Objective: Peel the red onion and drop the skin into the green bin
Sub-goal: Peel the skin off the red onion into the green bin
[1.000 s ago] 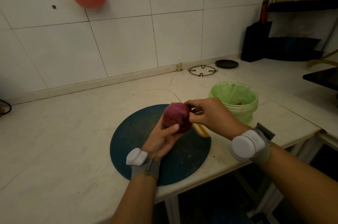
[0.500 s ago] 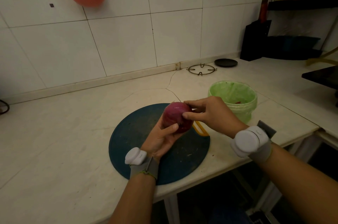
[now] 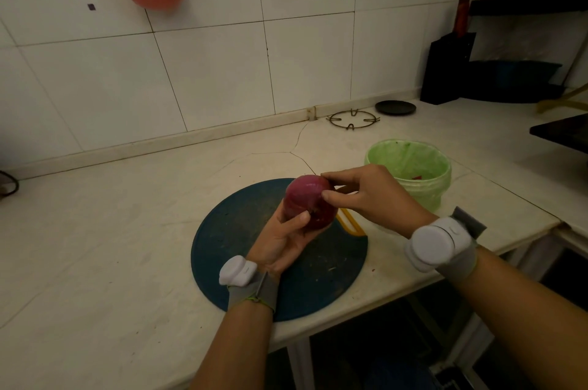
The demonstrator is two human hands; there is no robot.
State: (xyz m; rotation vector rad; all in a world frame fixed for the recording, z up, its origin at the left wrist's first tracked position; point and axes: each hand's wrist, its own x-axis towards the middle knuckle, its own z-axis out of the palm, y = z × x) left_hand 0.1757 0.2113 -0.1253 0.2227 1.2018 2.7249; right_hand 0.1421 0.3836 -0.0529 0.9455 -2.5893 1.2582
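Cradling red onion point(image 3: 308, 201), left hand point(image 3: 280, 235), right hand point(image 3: 366, 194) pinching skin

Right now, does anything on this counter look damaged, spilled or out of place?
Yes: the pale stone countertop has thin cracks running from the back wall toward the round dark blue cutting board. Small dark specks dot the counter. Nothing looks spilled.

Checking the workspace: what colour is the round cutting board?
Dark blue cutting board, clearest in the head view.

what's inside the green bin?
The green bin has a green liner and a small red scrap near the bottom; its near wall hides the rest of the floor.
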